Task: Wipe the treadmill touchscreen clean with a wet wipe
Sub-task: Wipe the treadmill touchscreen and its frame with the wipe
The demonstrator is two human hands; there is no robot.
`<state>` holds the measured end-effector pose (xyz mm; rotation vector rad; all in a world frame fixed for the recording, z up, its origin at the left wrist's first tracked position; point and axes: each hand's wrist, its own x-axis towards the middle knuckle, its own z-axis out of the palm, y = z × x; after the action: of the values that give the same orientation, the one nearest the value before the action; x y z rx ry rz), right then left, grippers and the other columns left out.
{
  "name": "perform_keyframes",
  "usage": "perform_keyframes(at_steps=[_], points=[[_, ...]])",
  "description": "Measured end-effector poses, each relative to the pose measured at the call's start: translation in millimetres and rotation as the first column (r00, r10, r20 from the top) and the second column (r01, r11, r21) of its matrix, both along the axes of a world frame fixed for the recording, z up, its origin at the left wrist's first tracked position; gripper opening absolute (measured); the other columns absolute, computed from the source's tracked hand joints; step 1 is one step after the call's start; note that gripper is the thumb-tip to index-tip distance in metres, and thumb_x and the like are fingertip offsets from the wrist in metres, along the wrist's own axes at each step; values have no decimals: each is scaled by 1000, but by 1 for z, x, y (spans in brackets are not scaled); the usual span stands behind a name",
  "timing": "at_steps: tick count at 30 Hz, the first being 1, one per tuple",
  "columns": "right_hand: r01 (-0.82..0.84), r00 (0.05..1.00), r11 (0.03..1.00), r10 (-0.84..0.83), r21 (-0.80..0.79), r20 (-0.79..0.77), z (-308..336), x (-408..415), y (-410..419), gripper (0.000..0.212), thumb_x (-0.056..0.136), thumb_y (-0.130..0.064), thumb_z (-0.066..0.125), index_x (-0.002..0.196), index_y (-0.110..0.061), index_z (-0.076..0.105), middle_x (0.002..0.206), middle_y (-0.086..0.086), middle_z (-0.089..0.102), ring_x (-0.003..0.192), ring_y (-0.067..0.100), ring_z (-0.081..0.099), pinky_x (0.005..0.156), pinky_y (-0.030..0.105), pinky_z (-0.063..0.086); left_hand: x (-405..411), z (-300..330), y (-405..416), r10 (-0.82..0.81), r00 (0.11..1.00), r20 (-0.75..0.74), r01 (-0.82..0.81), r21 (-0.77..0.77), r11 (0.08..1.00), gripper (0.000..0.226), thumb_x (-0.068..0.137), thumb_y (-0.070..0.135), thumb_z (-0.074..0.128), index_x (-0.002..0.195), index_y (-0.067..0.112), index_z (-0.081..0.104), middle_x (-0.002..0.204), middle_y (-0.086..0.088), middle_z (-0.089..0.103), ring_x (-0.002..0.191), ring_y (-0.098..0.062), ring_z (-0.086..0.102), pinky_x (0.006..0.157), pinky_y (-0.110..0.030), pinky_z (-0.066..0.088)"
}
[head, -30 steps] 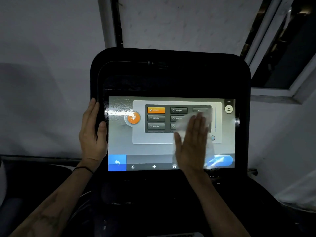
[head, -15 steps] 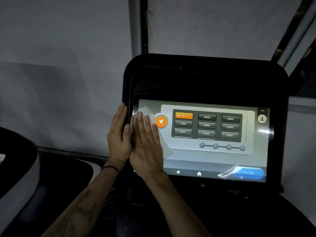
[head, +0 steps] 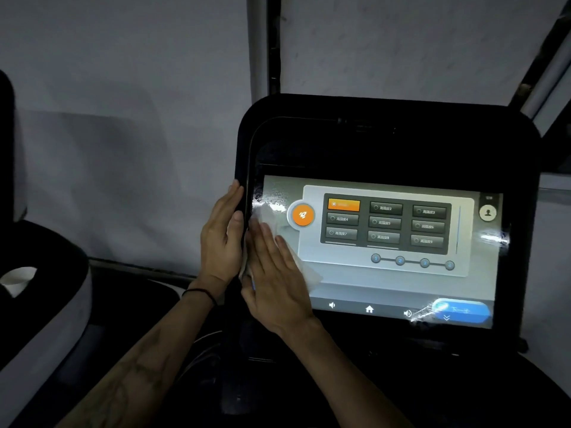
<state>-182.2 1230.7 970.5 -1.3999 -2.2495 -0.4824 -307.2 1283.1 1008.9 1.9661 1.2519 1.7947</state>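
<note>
Wet wipe (head: 309, 273) under flat right hand (head: 275, 285) on touchscreen (head: 386, 282).

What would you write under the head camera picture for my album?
Right hand presses a wet wipe flat on the touchscreen's left side; left hand grips the frame.

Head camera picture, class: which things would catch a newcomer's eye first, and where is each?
The lit touchscreen glows at centre right in a dim room, showing an orange round button and a grid of dark buttons. At its left edge the right hand presses a white wipe flat on the glass, while the left hand grips the black frame beside it.
</note>
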Motion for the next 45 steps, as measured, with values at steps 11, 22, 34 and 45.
perform_keyframes(at_steps=[11,22,34,45], points=[[56,996,989,-64,-137,-59,-40,-15,-46,72,84,-32,47,152,-7,45,166,12,30,159,24,12,125,43,15,25,-6,-10,16,998,64,-12,-57,998,59,107,32,33,159,4,35,169,-6,31,157,-11,28,125,-20,23],[172,959,982,-186,-81,-212,-40,46,-41,68,105,-40,41,162,-8,22,172,5,11,159,18,7,128,41,14,37,-31,-31,87,992,-89,-96,-94,991,63,109,36,32,164,7,21,175,-3,12,162,-16,12,129,-24,14],[365,887,931,-353,-17,-297,-43,202,-52,69,105,-40,32,163,-6,14,172,10,8,159,21,3,128,44,12,55,-32,-44,120,966,-228,-131,-33,991,64,107,32,38,164,5,23,175,-7,13,163,-23,9,130,-51,13],[518,777,854,-496,-55,-387,-47,291,-69,80,106,-60,15,162,-3,8,172,13,5,159,28,2,128,43,12,76,-37,-63,33,936,-350,-49,-39,998,70,104,34,47,164,9,21,175,-4,15,162,-19,11,131,-49,13]])
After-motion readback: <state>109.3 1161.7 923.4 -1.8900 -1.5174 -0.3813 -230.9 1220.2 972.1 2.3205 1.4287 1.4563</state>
